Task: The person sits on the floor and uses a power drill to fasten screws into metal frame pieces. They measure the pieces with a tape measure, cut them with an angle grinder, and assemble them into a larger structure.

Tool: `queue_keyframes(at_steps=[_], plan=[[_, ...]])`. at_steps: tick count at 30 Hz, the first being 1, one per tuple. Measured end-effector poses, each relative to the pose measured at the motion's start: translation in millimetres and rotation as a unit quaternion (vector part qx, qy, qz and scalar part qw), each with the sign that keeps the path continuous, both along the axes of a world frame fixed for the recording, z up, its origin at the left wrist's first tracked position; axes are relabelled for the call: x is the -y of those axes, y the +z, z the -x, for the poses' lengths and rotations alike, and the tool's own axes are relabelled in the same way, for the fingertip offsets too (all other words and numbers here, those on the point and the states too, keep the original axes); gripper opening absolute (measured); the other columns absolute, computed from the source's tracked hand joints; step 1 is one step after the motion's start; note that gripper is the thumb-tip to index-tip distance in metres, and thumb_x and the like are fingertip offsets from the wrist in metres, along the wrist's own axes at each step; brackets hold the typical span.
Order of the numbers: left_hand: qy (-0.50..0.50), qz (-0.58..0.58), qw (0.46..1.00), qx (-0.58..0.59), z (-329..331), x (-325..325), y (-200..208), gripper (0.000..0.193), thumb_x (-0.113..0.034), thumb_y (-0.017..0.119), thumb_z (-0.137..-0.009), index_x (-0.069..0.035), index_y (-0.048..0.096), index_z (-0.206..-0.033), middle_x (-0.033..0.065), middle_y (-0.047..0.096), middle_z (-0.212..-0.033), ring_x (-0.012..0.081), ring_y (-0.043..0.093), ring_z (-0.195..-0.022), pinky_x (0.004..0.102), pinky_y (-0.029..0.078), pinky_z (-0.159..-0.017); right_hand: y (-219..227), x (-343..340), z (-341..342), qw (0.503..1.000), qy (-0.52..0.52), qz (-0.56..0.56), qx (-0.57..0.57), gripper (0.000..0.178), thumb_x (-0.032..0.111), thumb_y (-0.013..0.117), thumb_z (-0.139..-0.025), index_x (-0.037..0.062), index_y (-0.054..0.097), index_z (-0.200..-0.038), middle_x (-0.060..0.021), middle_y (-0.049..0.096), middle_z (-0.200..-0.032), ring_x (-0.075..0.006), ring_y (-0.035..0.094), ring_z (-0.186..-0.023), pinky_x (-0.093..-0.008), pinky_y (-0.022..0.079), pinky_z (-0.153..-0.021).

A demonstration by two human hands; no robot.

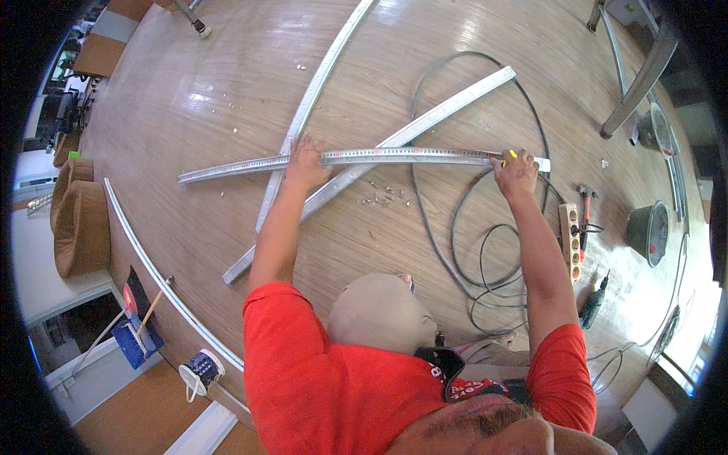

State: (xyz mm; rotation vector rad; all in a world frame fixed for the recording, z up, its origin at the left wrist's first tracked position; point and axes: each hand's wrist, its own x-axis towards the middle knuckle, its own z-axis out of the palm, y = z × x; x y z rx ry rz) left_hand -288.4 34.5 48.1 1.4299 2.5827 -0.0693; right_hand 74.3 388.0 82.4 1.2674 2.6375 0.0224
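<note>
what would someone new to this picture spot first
Probably the bright red shirt at the bottom, with both arms reaching up from it. Next, the long tape measure lying along a metal bar across the middle, with the left hand over it partway along and the right hand near its right end. Right of centre, a dark cable sprawls in big loops over the wooden floor.

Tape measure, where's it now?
In the head view's centre, the tape lies along a metal channel, passing under the left hand to the right hand.
</note>
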Motion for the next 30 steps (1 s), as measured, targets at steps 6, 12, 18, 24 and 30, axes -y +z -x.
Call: queue_keyframes(at_steps=[6, 12, 18, 24, 30], plan=[[-0.082, -0.046, 0.994, 0.057, -40, -42, 9, 0.095, -0.053, 0.085, -0.073, -0.003, 0.052, -0.146, 0.0244, 0.056, -0.144, 0.0381, 0.047, -0.141, 0.0554, 0.025, -0.124, 5, -1, 4, 1.000, 0.004, 0.016, 0.020, 0.054, 0.057, 0.062, -0.095, 0.0146, 0.070, -0.127, -0.0190, 0.060, -0.134, -0.0371, 0.055, -0.127, -0.0524, 0.044, -0.105], [-0.027, 0.075, 0.977, 0.198, -53, -119, -3, 0.080, -0.030, 0.087, -0.072, -0.007, 0.056, -0.142, 0.0227, 0.062, -0.136, 0.0374, 0.058, -0.130, 0.0479, 0.042, -0.115, 5, -5, 2, 0.996, 0.027, 0.003, 0.083, 0.066, 0.061, 0.068, -0.090, 0.0167, 0.062, -0.138, -0.0170, 0.058, -0.138, -0.0356, 0.053, -0.130, -0.0518, 0.044, -0.105], [-0.054, 0.073, 0.983, 0.156, -60, -133, -29, 0.066, -0.023, 0.090, -0.067, -0.012, 0.067, -0.128, 0.0188, 0.070, -0.122, 0.0383, 0.066, -0.115, 0.0459, 0.054, -0.099, 0, -14, -12, 0.997, 0.021, -0.005, 0.068, 0.072, 0.059, 0.071, -0.088, 0.0165, 0.057, -0.145, -0.0183, 0.055, -0.142, -0.0376, 0.051, -0.134, -0.0533, 0.041, -0.110], [-0.051, 0.067, 0.969, 0.231, -93, -149, -24, 0.075, -0.031, 0.092, -0.067, -0.008, 0.065, -0.133, 0.0198, 0.066, -0.132, 0.0383, 0.061, -0.124, 0.0452, 0.049, -0.108, 3, -39, -41, 0.994, -0.019, 0.055, 0.095, 0.066, 0.056, 0.066, -0.092, 0.0148, 0.058, -0.143, -0.0216, 0.048, -0.154, -0.0400, 0.045, -0.142, -0.0542, 0.037, -0.115], [0.010, 0.075, 0.962, 0.263, -97, -145, -3, 0.076, -0.044, 0.094, -0.064, -0.005, 0.071, -0.125, 0.0225, 0.067, -0.128, 0.0382, 0.059, -0.126, 0.0456, 0.049, -0.105, 2, -37, -41, 0.999, -0.003, 0.011, 0.043, 0.066, 0.064, 0.058, -0.094, 0.0160, 0.061, -0.140, -0.0224, 0.052, -0.148, -0.0395, 0.051, -0.136, -0.0539, 0.041, -0.110]])
